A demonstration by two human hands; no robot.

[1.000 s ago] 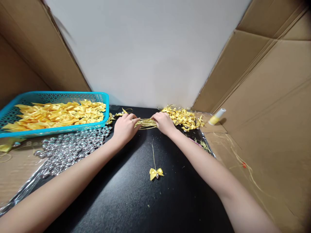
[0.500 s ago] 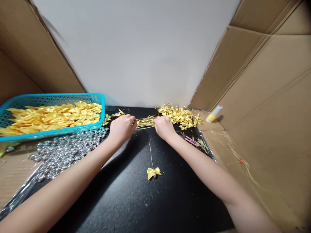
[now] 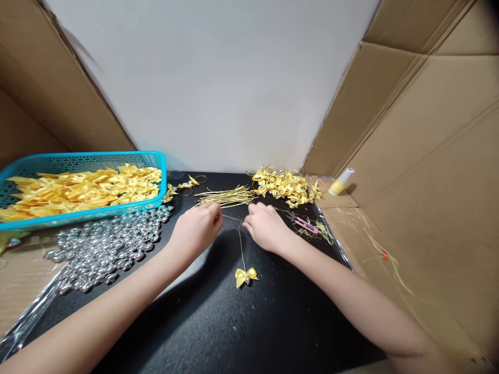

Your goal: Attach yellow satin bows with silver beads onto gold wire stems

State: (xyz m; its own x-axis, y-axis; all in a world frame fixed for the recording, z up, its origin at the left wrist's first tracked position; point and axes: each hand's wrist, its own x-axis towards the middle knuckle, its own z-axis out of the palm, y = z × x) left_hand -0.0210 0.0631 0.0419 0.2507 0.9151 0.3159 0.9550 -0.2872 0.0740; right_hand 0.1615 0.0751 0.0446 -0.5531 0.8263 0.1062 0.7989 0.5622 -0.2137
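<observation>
My left hand (image 3: 200,226) and my right hand (image 3: 265,224) are both closed, with a thin gold cord (image 3: 231,217) stretched between them just above the black tabletop. Behind the hands lies a loose bundle of gold cords (image 3: 228,196). In front of them rests a yellow ribbon bow (image 3: 246,277) with a silver bead at its middle; its own thin cord runs up toward the gap between my hands. My fingertips are partly hidden by the hands themselves.
A blue basket (image 3: 163,176) of yellow bows stands at left, silver beads (image 3: 105,246) spread before it. Finished beaded bows (image 3: 286,184) are heaped at back right. Pink-handled snips (image 3: 306,224) lie among cord scraps. A white-and-yellow spool (image 3: 341,182) stands near the cardboard wall (image 3: 429,156).
Both hands have come away from the cord bundle and nearer to me, with a single cord now between them. The bundle lies loose on the table; the bow has stayed put.
</observation>
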